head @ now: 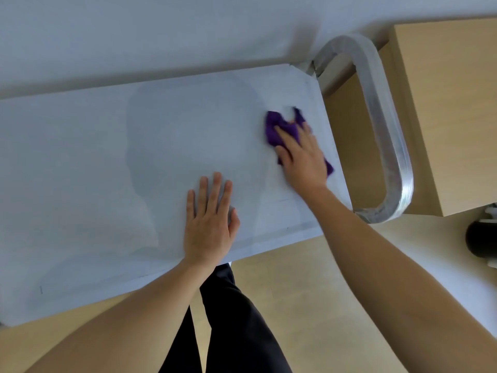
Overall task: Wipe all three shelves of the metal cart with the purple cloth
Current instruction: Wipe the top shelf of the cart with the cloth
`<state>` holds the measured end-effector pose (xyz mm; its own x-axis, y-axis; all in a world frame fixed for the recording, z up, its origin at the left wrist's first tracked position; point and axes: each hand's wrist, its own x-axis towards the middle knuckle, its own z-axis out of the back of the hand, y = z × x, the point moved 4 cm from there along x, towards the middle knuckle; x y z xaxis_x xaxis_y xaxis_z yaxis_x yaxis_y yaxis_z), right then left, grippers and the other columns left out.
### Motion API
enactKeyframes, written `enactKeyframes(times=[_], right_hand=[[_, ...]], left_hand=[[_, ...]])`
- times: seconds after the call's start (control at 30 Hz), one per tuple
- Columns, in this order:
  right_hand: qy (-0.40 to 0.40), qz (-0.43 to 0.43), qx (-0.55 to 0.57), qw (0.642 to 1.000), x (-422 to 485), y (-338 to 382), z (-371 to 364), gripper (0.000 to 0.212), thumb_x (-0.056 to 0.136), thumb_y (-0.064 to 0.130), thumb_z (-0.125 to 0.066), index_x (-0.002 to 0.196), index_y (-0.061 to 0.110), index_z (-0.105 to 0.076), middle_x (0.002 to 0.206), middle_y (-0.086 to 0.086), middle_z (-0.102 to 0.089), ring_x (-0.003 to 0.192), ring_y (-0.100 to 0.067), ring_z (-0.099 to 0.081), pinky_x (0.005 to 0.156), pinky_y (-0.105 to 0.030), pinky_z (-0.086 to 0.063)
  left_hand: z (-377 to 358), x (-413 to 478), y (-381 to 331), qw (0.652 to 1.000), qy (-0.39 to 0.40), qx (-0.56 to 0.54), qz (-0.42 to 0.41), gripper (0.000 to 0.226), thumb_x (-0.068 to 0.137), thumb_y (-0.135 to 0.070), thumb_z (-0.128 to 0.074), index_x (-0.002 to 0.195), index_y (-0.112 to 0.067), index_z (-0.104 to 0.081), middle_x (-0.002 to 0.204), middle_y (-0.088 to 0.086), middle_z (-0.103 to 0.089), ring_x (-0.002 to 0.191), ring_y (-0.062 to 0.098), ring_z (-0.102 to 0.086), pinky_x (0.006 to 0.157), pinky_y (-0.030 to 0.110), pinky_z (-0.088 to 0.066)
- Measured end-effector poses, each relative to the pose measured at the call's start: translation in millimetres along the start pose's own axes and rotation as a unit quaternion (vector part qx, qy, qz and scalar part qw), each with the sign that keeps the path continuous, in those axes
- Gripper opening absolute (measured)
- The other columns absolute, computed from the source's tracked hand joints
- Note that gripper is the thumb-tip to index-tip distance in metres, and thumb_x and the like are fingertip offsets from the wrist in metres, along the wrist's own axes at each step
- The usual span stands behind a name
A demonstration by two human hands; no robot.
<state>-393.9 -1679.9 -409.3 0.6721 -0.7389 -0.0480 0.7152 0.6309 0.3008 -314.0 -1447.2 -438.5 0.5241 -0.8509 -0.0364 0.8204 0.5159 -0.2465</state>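
Looking down, left to right, all placed against the cart's top shelf:
Top shelf (94,162): pale grey metal sheet, seen from above; the lower shelves are hidden beneath it.
Left hand (208,224): lies flat on the shelf near its front edge, fingers spread and straight, grasping nothing.
Dark trousers (228,319): below the shelf's front edge, between the two forearms.
Purple cloth (279,127): bunched on the shelf close to its right end, partly covered by the right hand.
Right hand (301,157): palm pressed down on the cloth, fingers extended over it, pinning it to the shelf rather than clenching it.
Handle (382,125): curved metal tube just beyond the shelf's right end.
Wooden cabinet (451,109): right of the handle.
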Motion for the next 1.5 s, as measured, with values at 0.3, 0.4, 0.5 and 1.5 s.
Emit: enactKeyframes(times=[0.3, 0.4, 0.5, 1.5], right_hand=[[-0.031, -0.041, 0.015, 0.999, -118, 81, -29, 0.039, 0.098, 0.029, -0.052, 0.136, 0.023, -0.056, 0.147, -0.009, -0.047, 0.143, -0.035, -0.033, 0.118, -0.046, -0.028], [-0.021, -0.041, 0.015, 0.999, -124, 89, -32, 0.039, 0.099, 0.032, -0.052, 0.137, 0.026, -0.055, 0.149, -0.005, -0.046, 0.144, -0.031, -0.032, 0.118, -0.044, -0.029], [-0.005, -0.036, 0.010, 0.999, -123, 89, -29, 0.040, 0.100, 0.034, -0.049, 0.139, 0.026, -0.052, 0.151, -0.005, -0.043, 0.146, -0.028, -0.029, 0.119, -0.043, -0.027], [0.006, -0.032, 0.037, 0.999, -192, 368, -125, 0.039, 0.097, 0.031, -0.050, 0.135, 0.024, -0.055, 0.149, -0.007, -0.045, 0.144, -0.037, -0.029, 0.118, -0.048, -0.025]], left_hand=[[8, -1, 1, 1.000, 0.006, 0.008, 0.004, 0.055, 0.100, -0.036, -0.033, 0.151, -0.015, -0.027, 0.161, 0.008, -0.018, 0.148, 0.031, -0.014, 0.118, 0.053, -0.017], [18, -4, 5, 1.000, 0.030, -0.007, -0.004, 0.055, 0.101, -0.036, -0.036, 0.150, -0.013, -0.029, 0.160, 0.010, -0.019, 0.148, 0.031, -0.014, 0.118, 0.053, -0.018], [32, -7, 16, 0.998, 0.051, -0.036, -0.006, 0.053, 0.101, -0.032, -0.036, 0.149, -0.010, -0.032, 0.160, 0.009, -0.021, 0.148, 0.029, -0.017, 0.119, 0.050, -0.019], [86, -157, 291, 0.988, 0.004, 0.006, 0.152, 0.057, 0.102, -0.029, -0.026, 0.152, -0.006, -0.015, 0.162, 0.013, -0.009, 0.149, 0.032, -0.003, 0.120, 0.048, -0.005]])
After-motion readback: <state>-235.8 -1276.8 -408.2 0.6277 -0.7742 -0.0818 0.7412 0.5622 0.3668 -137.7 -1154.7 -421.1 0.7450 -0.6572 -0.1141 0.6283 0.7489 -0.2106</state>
